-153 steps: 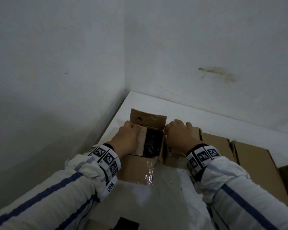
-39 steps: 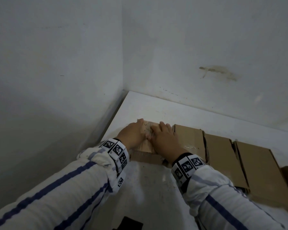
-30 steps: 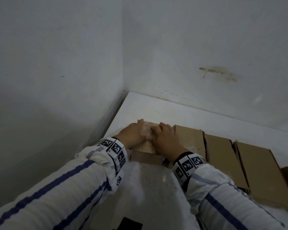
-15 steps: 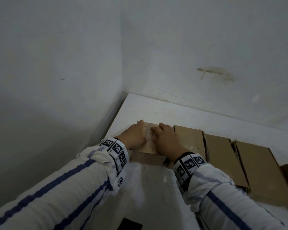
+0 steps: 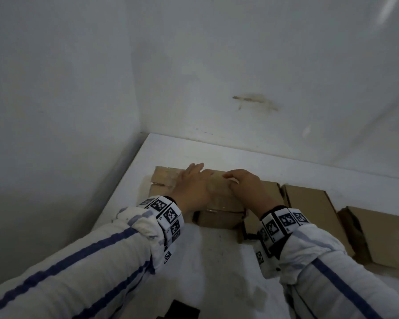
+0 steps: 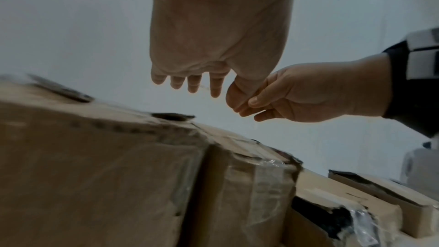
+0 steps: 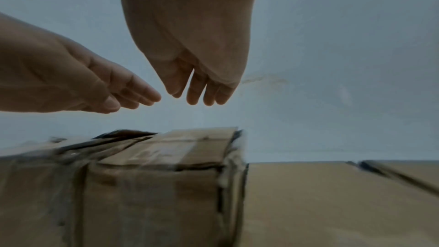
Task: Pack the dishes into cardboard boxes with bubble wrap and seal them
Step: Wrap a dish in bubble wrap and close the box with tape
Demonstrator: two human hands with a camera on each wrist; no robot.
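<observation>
A closed cardboard box (image 5: 219, 194) is seen on the white table (image 5: 217, 268), near the corner where two white walls (image 5: 55, 88) meet. Clear tape (image 6: 268, 181) is stuck over its near edge and top seam. Both hands are held just above the box top, apart from it in the wrist views. The left hand (image 5: 191, 189) is spread flat, fingers (image 6: 194, 84) straight and slightly parted, nothing gripped. The right hand (image 5: 247, 187) is loosely curled, thumb laid against the forefinger; possibly a thin strand of tape is pinched there, but the blur leaves this unsettled. To the right of the box, a row of further boxes (image 5: 309, 203) is laid flat along the table, the nearest just beside it. Striped white sleeves (image 5: 90, 268) and marker-patterned wristbands (image 5: 166, 212) are worn on both arms.
</observation>
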